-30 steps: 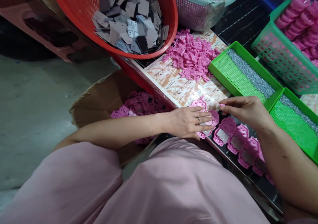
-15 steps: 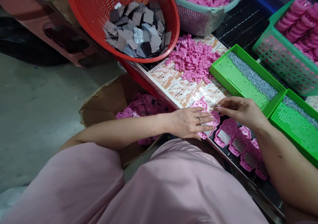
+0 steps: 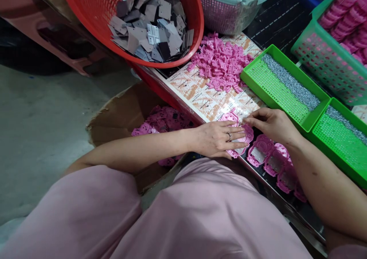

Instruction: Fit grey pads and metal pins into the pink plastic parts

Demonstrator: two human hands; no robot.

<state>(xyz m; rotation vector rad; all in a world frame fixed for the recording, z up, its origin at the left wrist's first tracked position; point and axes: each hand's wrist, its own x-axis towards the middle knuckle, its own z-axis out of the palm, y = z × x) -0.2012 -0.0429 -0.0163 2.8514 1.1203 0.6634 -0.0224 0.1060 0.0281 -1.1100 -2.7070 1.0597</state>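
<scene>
My left hand lies over a pink moulded plastic frame and pins it to the bench, with much of the frame hidden under my fingers. My right hand is just beyond it, its fingertips drawn together at the frame's upper edge. Whether those fingertips pinch a small part, I cannot tell. To the right of my hands, a row of similar pink frames with silvery centres lies on the dark bench top. A heap of small pink plastic parts sits on a patterned paper sheet.
A tilted red basket holds grey square pieces. Behind it stands a pale basket of pink parts. Green trays hold small metal parts, and a green crate holds pink stacks. A cardboard box with pink frames sits beside my lap.
My right hand has moved left and slightly down, closer to the frame under my left hand. My left hand stays on that frame. The view has shifted slightly.
</scene>
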